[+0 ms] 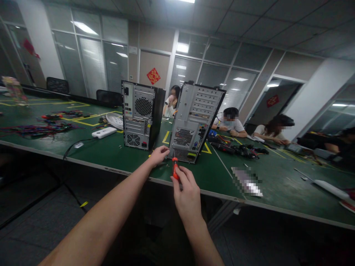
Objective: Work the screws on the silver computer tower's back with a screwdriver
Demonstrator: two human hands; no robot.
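Observation:
My right hand (188, 188) is closed around the handle of a red screwdriver (175, 168). Its shaft points up at the lower back panel of a computer tower (191, 99), which stands upright and slightly tilted in view. Beside that tower's lower left edge is my left hand (159, 156), fingers drawn together near the screwdriver's tip. Whether anything small is between them is hidden. A second computer tower (138, 111) stands to the left, its rear vents and ports facing me. Tiny screws (167, 165) lie on the green table between my hands.
Bundled wires (41, 127) and a white power strip (104, 133) lie left on the green table (111, 157). More cables (238, 147) are at right, near a blurred flat object (246, 181). Across the table sit several people, one person (230, 122) bent over small parts.

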